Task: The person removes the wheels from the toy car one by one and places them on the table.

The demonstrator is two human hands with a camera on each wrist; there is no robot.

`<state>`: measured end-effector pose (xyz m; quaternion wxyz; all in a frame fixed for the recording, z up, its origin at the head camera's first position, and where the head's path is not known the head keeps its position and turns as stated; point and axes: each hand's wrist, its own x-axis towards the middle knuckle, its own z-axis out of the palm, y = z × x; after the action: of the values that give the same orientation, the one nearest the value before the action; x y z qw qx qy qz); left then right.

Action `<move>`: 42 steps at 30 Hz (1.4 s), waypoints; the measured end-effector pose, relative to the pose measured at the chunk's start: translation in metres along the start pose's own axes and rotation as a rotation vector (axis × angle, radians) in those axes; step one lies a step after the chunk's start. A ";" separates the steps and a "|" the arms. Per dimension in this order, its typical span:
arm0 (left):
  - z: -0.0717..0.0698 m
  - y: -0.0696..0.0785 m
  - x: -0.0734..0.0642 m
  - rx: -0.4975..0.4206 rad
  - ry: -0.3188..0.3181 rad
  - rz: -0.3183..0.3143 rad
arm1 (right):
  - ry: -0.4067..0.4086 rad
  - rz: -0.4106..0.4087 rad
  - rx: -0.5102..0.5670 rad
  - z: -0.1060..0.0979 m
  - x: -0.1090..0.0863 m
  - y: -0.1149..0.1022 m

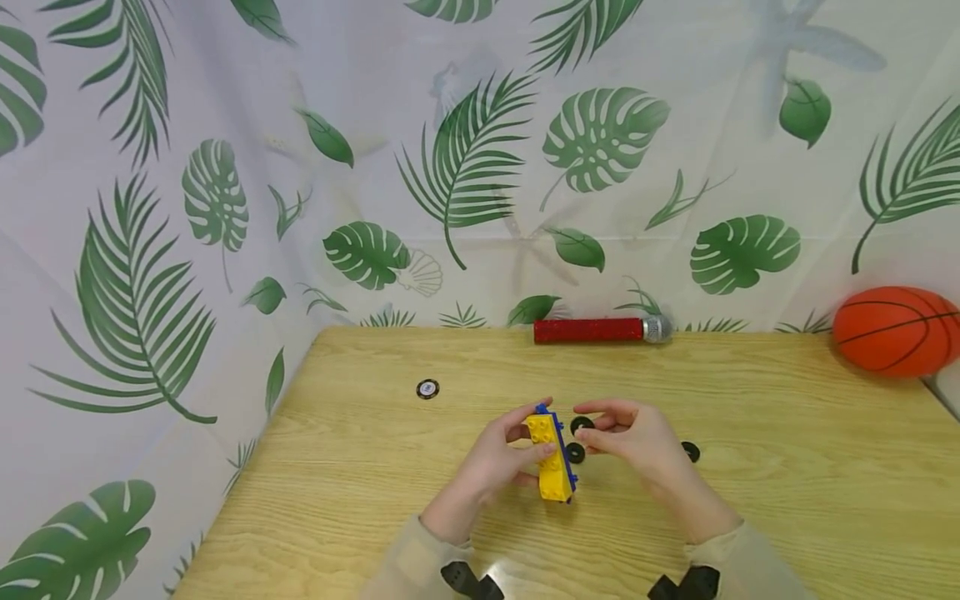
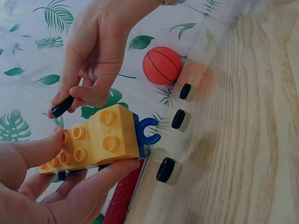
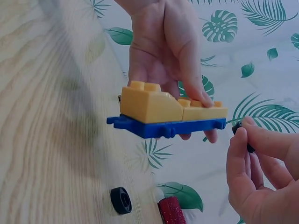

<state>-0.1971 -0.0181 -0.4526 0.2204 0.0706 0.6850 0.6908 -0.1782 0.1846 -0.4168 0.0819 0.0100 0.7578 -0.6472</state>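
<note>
My left hand [image 1: 491, 457] grips a toy vehicle body [image 1: 553, 467] made of yellow studded blocks on a blue base. Small blue axle stubs stick out along the base's side, and a blue hook [image 2: 148, 131] shows at one end. Between thumb and fingertips, my right hand [image 1: 633, 437] pinches a small black wheel [image 2: 61, 107], held close beside the end of the body away from the hook. In the right wrist view, the stubs facing that camera carry no wheels.
Black wheels lie on the wooden table [image 1: 360, 467], one [image 1: 574, 452] near the toy and another [image 1: 690, 452] right of my right hand. A poker chip [image 1: 427, 389] lies farther left. Along the back are a red microphone [image 1: 592, 331] and an orange basketball [image 1: 896, 332], before a leaf-patterned cloth [image 1: 495, 50].
</note>
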 end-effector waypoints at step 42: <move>-0.019 0.008 -0.006 -0.080 0.037 -0.048 | 0.019 -0.057 -0.015 -0.027 0.004 0.021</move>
<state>-0.2008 -0.0376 -0.4442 0.2268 0.0325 0.6623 0.7133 -0.1824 0.2138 -0.4341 0.0560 -0.0061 0.7632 -0.6437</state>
